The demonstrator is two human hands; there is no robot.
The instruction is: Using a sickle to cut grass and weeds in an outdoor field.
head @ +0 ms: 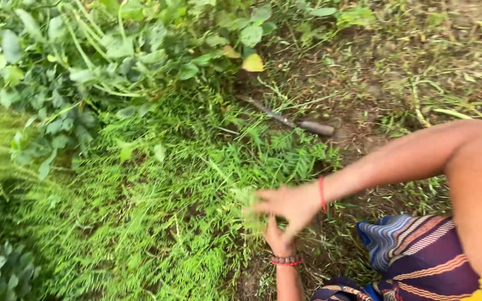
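A: What fills the view?
B: A wide mat of fine green grass (pixel 157 223), with broad-leaved plants (pixel 85 50) behind it and bare soil (pixel 364 72) to the right.

A: And the hands?
B: The right hand (pixel 288 203) reaches across with fingers spread into a grass tuft (pixel 247 200) at the mat's edge. The left hand (pixel 277 239) sits just beneath, touching it; its fingers blur, so the grip cannot be told.

A: Anything smaller?
B: A wooden-handled tool (pixel 299 124) lies on the soil, well apart from both hands.
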